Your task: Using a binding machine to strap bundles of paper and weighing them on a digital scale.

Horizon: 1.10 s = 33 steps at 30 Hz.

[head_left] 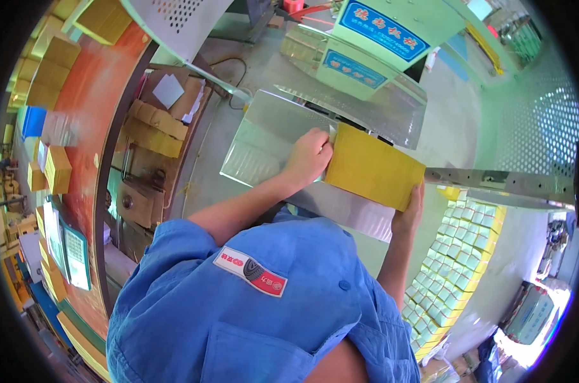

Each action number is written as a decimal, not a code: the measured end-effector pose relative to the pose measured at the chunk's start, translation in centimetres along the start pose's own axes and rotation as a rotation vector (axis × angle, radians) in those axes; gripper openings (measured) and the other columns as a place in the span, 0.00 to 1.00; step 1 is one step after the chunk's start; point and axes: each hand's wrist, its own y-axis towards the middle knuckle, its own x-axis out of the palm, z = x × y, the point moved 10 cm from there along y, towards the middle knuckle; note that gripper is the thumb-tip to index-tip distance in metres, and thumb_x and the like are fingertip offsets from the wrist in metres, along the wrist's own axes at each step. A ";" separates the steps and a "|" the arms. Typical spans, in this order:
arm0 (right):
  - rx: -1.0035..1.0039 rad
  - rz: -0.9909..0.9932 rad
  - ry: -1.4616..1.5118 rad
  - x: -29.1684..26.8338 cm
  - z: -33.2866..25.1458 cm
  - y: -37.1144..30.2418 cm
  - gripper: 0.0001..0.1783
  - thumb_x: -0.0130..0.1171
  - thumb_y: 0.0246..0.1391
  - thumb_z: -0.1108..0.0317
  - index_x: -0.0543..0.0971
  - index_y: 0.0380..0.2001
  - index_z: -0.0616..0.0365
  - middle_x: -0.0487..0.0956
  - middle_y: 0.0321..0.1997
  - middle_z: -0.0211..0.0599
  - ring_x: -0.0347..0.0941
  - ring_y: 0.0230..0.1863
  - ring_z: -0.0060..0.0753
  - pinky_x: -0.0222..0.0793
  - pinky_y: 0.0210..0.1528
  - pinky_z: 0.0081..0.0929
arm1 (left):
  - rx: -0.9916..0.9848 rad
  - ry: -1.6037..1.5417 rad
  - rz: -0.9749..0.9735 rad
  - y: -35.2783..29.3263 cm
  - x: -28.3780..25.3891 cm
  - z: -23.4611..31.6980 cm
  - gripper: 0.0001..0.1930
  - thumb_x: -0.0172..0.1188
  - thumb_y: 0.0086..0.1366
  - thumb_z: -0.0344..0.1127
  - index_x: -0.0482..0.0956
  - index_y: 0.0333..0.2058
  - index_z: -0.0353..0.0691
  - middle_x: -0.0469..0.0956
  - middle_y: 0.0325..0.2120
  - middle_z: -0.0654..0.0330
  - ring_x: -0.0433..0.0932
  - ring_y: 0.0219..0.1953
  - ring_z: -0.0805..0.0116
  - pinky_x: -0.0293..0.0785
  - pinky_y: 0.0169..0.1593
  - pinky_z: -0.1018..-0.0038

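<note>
A flat, rectangular yellow piece (pixel 375 167), paper or card by its look, lies tilted over the machine's metal table in front of me. My left hand (pixel 310 156) is closed at its left end, with the fingers curled. A pale edge shows by those fingertips, and what they grip is hidden. At the yellow piece's right end, my right hand (pixel 409 214) grips the near corner from the side. A shiny metal table (pixel 264 131) extends left of my left hand. Just beyond the yellow piece runs a dark slot under a clear plastic guard (pixel 398 115).
A pale green machine housing (pixel 391 32) rises beyond the guard. At right, a long row of banded bundles (pixel 455 255) lies below a metal bar (pixel 500 180). A reddish worktop (pixel 79 147) at left holds yellow boxes (pixel 58 169) and a calculator (pixel 77 255).
</note>
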 end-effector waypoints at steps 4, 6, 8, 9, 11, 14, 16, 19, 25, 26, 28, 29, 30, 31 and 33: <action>-0.046 -0.040 -0.089 0.9 -0.6 0.1 0.26 0.43 0.68 0.62 0.61 0.66 0.60 0.67 0.65 0.38 0.62 0.64 0.31 0.56 0.66 0.29 | 0.119 0.102 0.110 0.1 -0.7 0.9 0.06 0.47 0.61 0.28 0.68 0.27 0.32 0.71 0.27 0.43 0.70 0.32 0.39 0.66 0.36 0.52; -0.042 -0.010 -0.070 0.8 -0.3 0.2 0.26 0.43 0.67 0.63 0.61 0.66 0.60 0.67 0.65 0.38 0.62 0.64 0.31 0.55 0.66 0.29 | 0.145 0.134 0.078 0.1 -0.7 1.5 0.06 0.47 0.61 0.28 0.68 0.28 0.32 0.71 0.27 0.43 0.70 0.32 0.39 0.66 0.36 0.52; -0.039 0.037 -0.046 0.6 -0.3 0.1 0.26 0.43 0.67 0.64 0.61 0.66 0.60 0.67 0.65 0.37 0.62 0.65 0.30 0.55 0.66 0.28 | 0.179 0.164 0.028 0.1 -0.6 2.3 0.05 0.47 0.62 0.28 0.67 0.28 0.32 0.70 0.27 0.43 0.70 0.32 0.39 0.66 0.36 0.52; -0.053 0.003 -0.070 1.3 -0.6 0.0 0.27 0.43 0.67 0.64 0.61 0.66 0.60 0.67 0.65 0.37 0.61 0.65 0.29 0.55 0.66 0.28 | 0.160 0.213 0.008 0.1 -0.5 2.2 0.05 0.47 0.62 0.29 0.68 0.30 0.33 0.71 0.27 0.43 0.70 0.33 0.39 0.67 0.36 0.52; -0.090 0.030 -0.082 1.2 -1.2 0.0 0.27 0.43 0.67 0.65 0.60 0.67 0.60 0.67 0.65 0.36 0.61 0.65 0.28 0.54 0.66 0.27 | 0.182 0.250 -0.062 0.3 -0.2 2.8 0.06 0.47 0.63 0.30 0.69 0.31 0.33 0.71 0.28 0.43 0.70 0.33 0.38 0.67 0.36 0.53; -0.143 0.025 -0.116 0.8 -1.3 0.3 0.27 0.44 0.67 0.64 0.60 0.67 0.59 0.67 0.66 0.35 0.60 0.66 0.26 0.54 0.66 0.26 | -0.138 0.049 -0.166 0.7 -0.4 -0.6 0.12 0.44 0.70 0.39 0.73 0.39 0.38 0.76 0.37 0.50 0.75 0.41 0.50 0.71 0.39 0.60; -0.098 -0.027 -0.107 1.3 -1.6 0.2 0.28 0.44 0.68 0.60 0.60 0.67 0.58 0.66 0.67 0.35 0.60 0.66 0.29 0.54 0.66 0.28 | -0.260 -0.118 -0.291 0.7 -0.5 -2.3 0.15 0.43 0.72 0.43 0.75 0.43 0.39 0.78 0.42 0.54 0.76 0.45 0.55 0.71 0.42 0.62; 0.009 -0.025 0.092 -0.5 -0.1 1.3 0.29 0.42 0.68 0.54 0.60 0.67 0.57 0.66 0.67 0.35 0.60 0.66 0.32 0.54 0.66 0.31 | -0.420 -0.549 -0.314 1.0 0.3 -4.3 0.20 0.43 0.73 0.47 0.73 0.52 0.41 0.75 0.51 0.62 0.72 0.53 0.63 0.68 0.52 0.66; -0.081 0.014 0.179 -3.9 2.0 2.6 0.28 0.42 0.68 0.52 0.66 0.64 0.57 0.65 0.68 0.36 0.57 0.69 0.35 0.51 0.70 0.34 | -0.150 -0.297 -0.302 1.0 4.4 -5.5 0.31 0.49 0.69 0.53 0.63 0.63 0.39 0.66 0.61 0.59 0.65 0.62 0.62 0.60 0.63 0.64; -0.203 -0.085 0.085 -2.5 2.4 3.0 0.27 0.45 0.67 0.56 0.65 0.64 0.58 0.65 0.68 0.36 0.57 0.69 0.34 0.49 0.71 0.34 | 0.208 0.201 -0.436 -0.2 4.9 -2.8 0.34 0.51 0.68 0.55 0.60 0.64 0.38 0.63 0.63 0.59 0.62 0.63 0.62 0.59 0.63 0.64; -0.239 -0.162 0.006 2.0 1.6 2.8 0.29 0.48 0.66 0.55 0.63 0.66 0.56 0.63 0.69 0.35 0.56 0.70 0.34 0.48 0.71 0.34 | 0.103 0.334 -0.456 -0.4 6.8 -8.8 0.36 0.52 0.67 0.55 0.59 0.65 0.37 0.63 0.63 0.58 0.62 0.63 0.62 0.59 0.63 0.66; -0.241 -0.140 -0.035 1.7 1.2 2.5 0.29 0.47 0.66 0.54 0.63 0.66 0.53 0.62 0.70 0.34 0.55 0.70 0.33 0.48 0.71 0.32 | 0.103 0.291 -0.516 -1.1 7.4 -9.7 0.35 0.52 0.67 0.55 0.59 0.65 0.37 0.63 0.63 0.58 0.62 0.63 0.62 0.59 0.63 0.66; -0.253 -0.105 -0.044 1.0 0.6 2.5 0.29 0.47 0.66 0.54 0.63 0.66 0.53 0.62 0.70 0.34 0.55 0.70 0.33 0.48 0.71 0.32 | 0.097 0.261 -0.560 -0.6 8.1 -10.1 0.35 0.51 0.67 0.55 0.59 0.65 0.37 0.63 0.62 0.58 0.62 0.63 0.62 0.59 0.63 0.66; -0.235 -0.134 0.095 0.3 0.4 2.3 0.28 0.46 0.67 0.53 0.64 0.66 0.52 0.63 0.69 0.34 0.55 0.70 0.32 0.48 0.71 0.32 | 0.090 0.232 -0.605 -0.6 8.5 -10.8 0.35 0.51 0.68 0.55 0.59 0.64 0.37 0.64 0.62 0.58 0.62 0.63 0.62 0.59 0.63 0.66; -0.227 -0.164 0.251 -1.2 0.9 2.5 0.28 0.45 0.67 0.53 0.65 0.65 0.52 0.64 0.68 0.34 0.56 0.69 0.32 0.48 0.70 0.31 | 0.061 0.206 -0.668 0.7 10.1 -10.6 0.35 0.51 0.68 0.55 0.59 0.64 0.36 0.64 0.62 0.57 0.62 0.63 0.62 0.59 0.63 0.66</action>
